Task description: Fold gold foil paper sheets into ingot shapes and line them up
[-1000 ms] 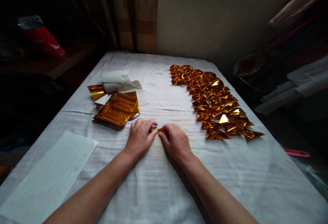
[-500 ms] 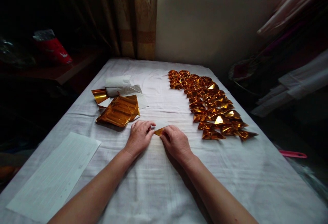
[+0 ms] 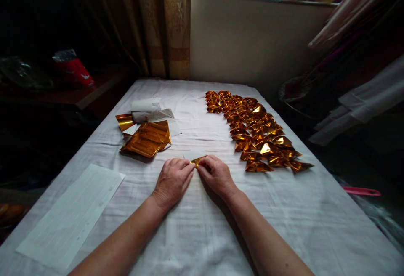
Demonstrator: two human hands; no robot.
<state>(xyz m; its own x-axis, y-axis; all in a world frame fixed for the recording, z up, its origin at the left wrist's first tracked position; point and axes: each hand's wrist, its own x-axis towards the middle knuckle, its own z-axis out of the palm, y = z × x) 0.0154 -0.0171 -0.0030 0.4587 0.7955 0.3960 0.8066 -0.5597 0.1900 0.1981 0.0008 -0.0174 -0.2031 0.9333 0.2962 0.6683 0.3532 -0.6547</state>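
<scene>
White-clothed table (image 3: 318, 221), dim surroundings; rows of folded gold pieces (image 3: 257, 131) line its right side, foil stack (image 3: 147, 139) on the left. Right hand (image 3: 219, 177) pinches a small gold piece (image 3: 197, 162) mid-table; left hand (image 3: 173, 179) touches its other end — grip unclear. Uneven pulling could crease or tear it; a rightward swing could knock the rows. Right edge tight — near side leaves bare room.

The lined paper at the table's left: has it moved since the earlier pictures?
No. Against the table and the gold sheets, the lined paper lies where it did; only the camera's view has shifted.
</scene>
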